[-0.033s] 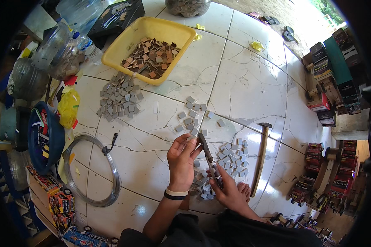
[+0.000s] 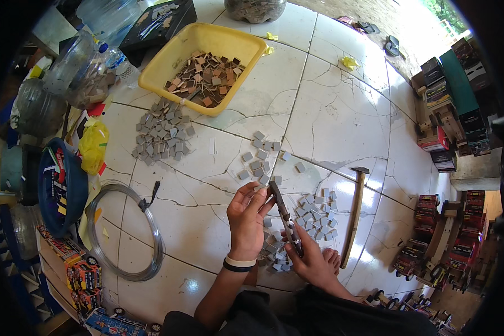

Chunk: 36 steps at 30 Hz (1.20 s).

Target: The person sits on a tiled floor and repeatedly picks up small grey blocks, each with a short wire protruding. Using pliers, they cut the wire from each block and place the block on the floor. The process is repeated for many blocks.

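A long, dark metal hand tool (image 2: 281,204), plier-like in outline, slants between my two hands above the tiled floor. Its lower part is gripped by my right hand (image 2: 311,260), fingers wrapped around it. Close against the tool's upper end, my left hand (image 2: 246,218) has its thumb and fingers drawn together; what they pinch, if anything, I cannot make out. Small grey square pieces (image 2: 257,165) are scattered beyond my fingertips. One pile of grey squares (image 2: 317,214) lies right of the tool, and another, partly hidden grey pile (image 2: 275,259) sits beneath my hands.
A yellow basin (image 2: 246,75) holds many brown squares, with a grey heap (image 2: 162,131) before it. A hammer (image 2: 354,218) lies at right. Coiled clear tubing (image 2: 95,246) and a blue tub (image 2: 75,210) are left. Toy vehicles (image 2: 425,215) line the right side.
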Available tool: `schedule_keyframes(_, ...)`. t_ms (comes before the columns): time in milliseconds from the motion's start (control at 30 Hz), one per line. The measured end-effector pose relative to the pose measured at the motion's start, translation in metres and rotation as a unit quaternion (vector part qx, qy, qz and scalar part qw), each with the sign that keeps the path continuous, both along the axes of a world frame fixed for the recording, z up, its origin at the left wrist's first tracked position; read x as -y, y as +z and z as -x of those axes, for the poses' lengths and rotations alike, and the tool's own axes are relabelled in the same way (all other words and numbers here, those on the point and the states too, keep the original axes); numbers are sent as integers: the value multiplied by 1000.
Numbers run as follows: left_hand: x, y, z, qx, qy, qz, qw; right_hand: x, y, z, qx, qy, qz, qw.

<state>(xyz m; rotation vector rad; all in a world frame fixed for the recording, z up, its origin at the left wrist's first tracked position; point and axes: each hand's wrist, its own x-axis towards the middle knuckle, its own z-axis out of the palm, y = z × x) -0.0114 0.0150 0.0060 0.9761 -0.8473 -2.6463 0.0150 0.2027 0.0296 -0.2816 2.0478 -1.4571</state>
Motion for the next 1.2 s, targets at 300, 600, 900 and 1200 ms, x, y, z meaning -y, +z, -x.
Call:
schedule_keyframes(300,-1,-4,7,-7,8,-7,1000,4,3,9,-55,13,-28,998)
schedule_keyframes(600,-2,-3,6,-9,12,-11,1000,6,7,10,-64,18,-26,997)
schedule_keyframes(900,-1,-4,5,-8,5,-10,1000,5,4,9,-51,20,-26,998)
schedule_keyframes(1200,-2,-8,3,-11,14,-8,1000,6,6,11,-50,32,-31,998)
